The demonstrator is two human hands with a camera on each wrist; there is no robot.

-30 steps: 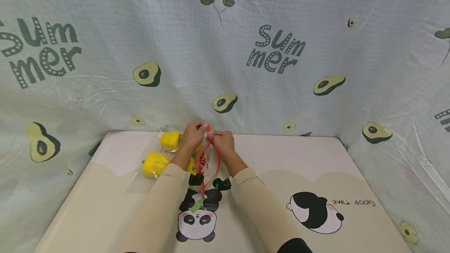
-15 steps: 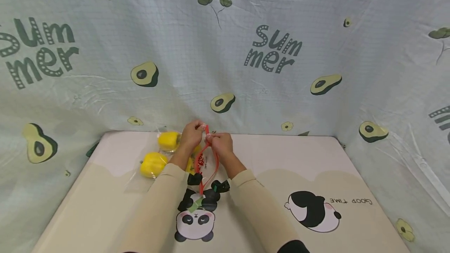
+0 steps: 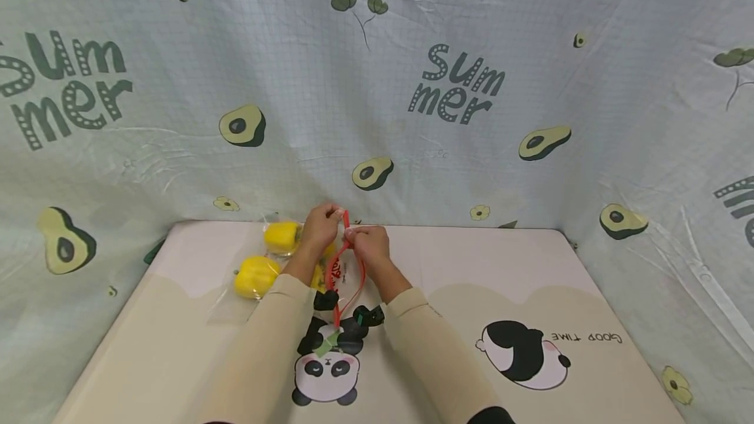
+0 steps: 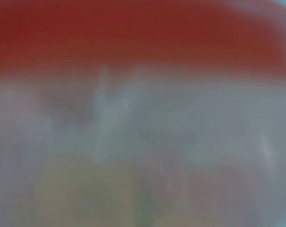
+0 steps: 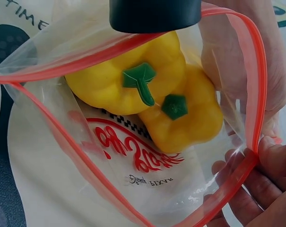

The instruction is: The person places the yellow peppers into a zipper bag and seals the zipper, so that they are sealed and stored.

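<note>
A clear zip bag with a red rim (image 3: 330, 272) stands open between my hands in the head view. In the right wrist view, two yellow bell peppers (image 5: 133, 78) with green stems lie inside the zip bag (image 5: 147, 198), which bears red lettering. My left hand (image 3: 321, 231) pinches the far end of the red rim. Just to its right, my right hand (image 3: 370, 246) grips the rim lower down; its fingers (image 5: 261, 187) curl round the red edge. Blurred red rim (image 4: 143, 38) and cloudy plastic fill the left wrist view, with no hand visible there.
Left of the left forearm, a yellow bell pepper (image 3: 257, 277) and another yellow pepper (image 3: 281, 237) lie in clear plastic on the table (image 3: 459, 260). A dark device (image 5: 155, 14) crosses the bag's top in the right wrist view. A patterned curtain (image 3: 306, 84) rises behind the table.
My right hand has slipped slightly down along the red rim, away from the left fingertips. Both hands keep their hold. The head view has shifted a little.
</note>
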